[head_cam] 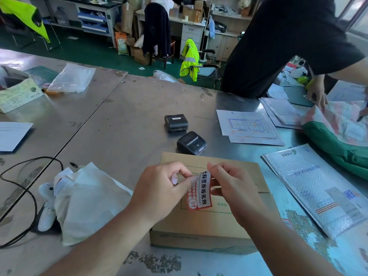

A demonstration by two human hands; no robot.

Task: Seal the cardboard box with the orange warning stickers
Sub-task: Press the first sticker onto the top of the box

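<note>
- left hand (159, 193) and right hand (232, 191) each pinch the orange warning sticker (199, 193), held above the cardboard box (209, 228).
- box lies flat by the tabletop's (123, 116) near edge.

hands (199, 188) hide much of the box (199, 232) top; sticker (200, 193) print blurred.

Readable text: one sticker only

The orange warning sticker (199, 193), held over the cardboard box (207, 222), carries bold black Chinese characters on a white strip reading 此标签撕毁无效. Print on the bubble mailer (316, 188), the paper sheets (249, 126) and the box is too small to read.
</note>
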